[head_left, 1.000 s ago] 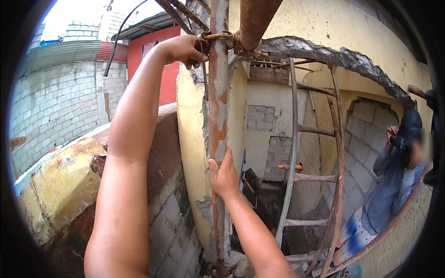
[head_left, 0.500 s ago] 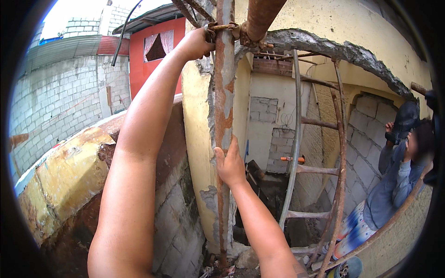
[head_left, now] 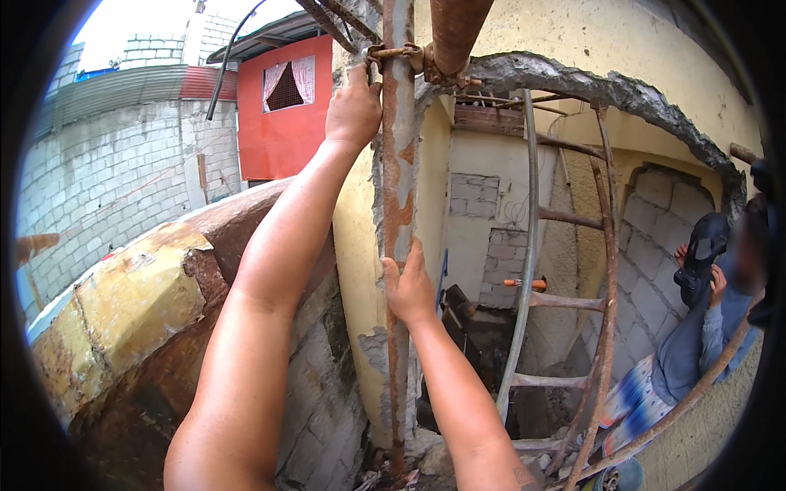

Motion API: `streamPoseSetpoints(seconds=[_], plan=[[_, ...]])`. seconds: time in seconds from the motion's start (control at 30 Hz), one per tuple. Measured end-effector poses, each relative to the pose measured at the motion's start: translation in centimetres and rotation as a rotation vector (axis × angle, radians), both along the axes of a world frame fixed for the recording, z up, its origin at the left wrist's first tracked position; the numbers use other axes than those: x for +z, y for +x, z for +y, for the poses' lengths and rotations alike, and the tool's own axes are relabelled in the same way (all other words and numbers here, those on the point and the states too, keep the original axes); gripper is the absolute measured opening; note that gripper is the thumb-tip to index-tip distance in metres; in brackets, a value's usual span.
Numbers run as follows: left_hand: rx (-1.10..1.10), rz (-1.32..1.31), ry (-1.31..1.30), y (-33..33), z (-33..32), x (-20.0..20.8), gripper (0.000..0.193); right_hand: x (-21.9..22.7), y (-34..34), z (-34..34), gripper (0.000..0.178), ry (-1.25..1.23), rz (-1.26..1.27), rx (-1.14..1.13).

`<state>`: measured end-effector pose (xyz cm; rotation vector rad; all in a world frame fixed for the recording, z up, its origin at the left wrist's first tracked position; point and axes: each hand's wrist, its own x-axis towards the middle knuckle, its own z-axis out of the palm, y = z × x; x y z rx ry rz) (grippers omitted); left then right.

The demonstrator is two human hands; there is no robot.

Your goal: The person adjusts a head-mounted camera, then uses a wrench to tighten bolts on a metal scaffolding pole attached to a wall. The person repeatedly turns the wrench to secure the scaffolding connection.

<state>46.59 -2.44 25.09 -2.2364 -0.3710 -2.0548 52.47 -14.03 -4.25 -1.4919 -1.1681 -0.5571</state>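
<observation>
A rusty, paint-flaked metal pole (head_left: 399,155) stands upright in front of me. My right hand (head_left: 412,286) grips it at mid-height, thumb on its left side and fingers on its right. Higher up, my left hand (head_left: 354,113) is raised beside the pole, fingers curled just below a rusty pipe clamp (head_left: 395,52). What those fingers hold, if anything, is hidden. The clamp goes round the pole and joins it to a thick rusty cross pipe (head_left: 456,37).
A metal ladder-like frame (head_left: 530,237) with an orange-handled tool (head_left: 526,284) stands right, before a broken wall opening (head_left: 606,86). Far right, another person (head_left: 696,344) holds a black object (head_left: 706,245). A yellow broken ledge (head_left: 135,286) lies left. A bucket (head_left: 626,475) sits low right.
My left hand has dropped slightly from the clamp and turned more upright. My right hand keeps its place on the pole. The other person's hands and black object have shifted a little lower.
</observation>
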Motion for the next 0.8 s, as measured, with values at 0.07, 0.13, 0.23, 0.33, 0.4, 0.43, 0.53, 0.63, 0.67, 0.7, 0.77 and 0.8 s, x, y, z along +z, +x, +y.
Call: streamPoseSetpoints(seconds=[0.07,0.13,0.23,0.33,0.4,0.43,0.53,0.63,0.67,0.7,0.77,0.8], plan=[[0.008,0.072,-0.020,-0.3,0.1,0.1,0.043,0.2,0.2,-0.3,0.086,-0.034,0.019,0.049],[-0.075,0.086,0.038,-0.3,0.7,0.1,0.042,0.2,0.5,-0.3,0.085,-0.017,0.009,0.022],[-0.182,0.213,-0.019,-0.4,1.4,0.6,0.039,0.1,0.5,-0.2,0.081,0.017,-0.008,-0.021],[-0.228,0.229,-0.029,0.4,2.3,0.7,0.039,0.2,0.5,-0.2,0.078,0.009,-0.003,-0.005],[-0.235,0.160,-0.049,0.9,2.7,0.4,0.040,0.1,0.6,-0.3,0.078,0.011,-0.010,0.029],[-0.225,0.100,-0.085,1.5,2.6,0.4,0.039,0.0,0.7,-0.4,0.077,0.024,-0.021,0.048],[-0.326,-0.004,-0.166,2.8,2.1,0.4,0.042,0.3,1.5,-0.4,0.076,0.032,-0.041,0.071],[-0.336,-0.005,-0.231,2.2,2.6,0.7,0.046,0.2,1.2,-0.1,0.076,0.028,-0.029,0.158],[-0.417,0.010,-0.307,1.8,3.0,0.5,0.045,0.2,1.1,-0.1,0.076,0.027,-0.019,0.202],[-0.502,0.021,-0.379,1.5,3.2,0.7,0.045,0.3,1.1,-0.2,0.076,0.037,-0.026,0.213],[-0.530,0.043,-0.495,1.0,2.8,1.9,0.044,0.4,1.4,-0.2,0.075,0.067,-0.051,0.226],[-0.428,0.033,-0.553,2.0,1.4,2.2,0.044,0.5,2.5,0.1,0.074,0.164,-0.173,0.085]])
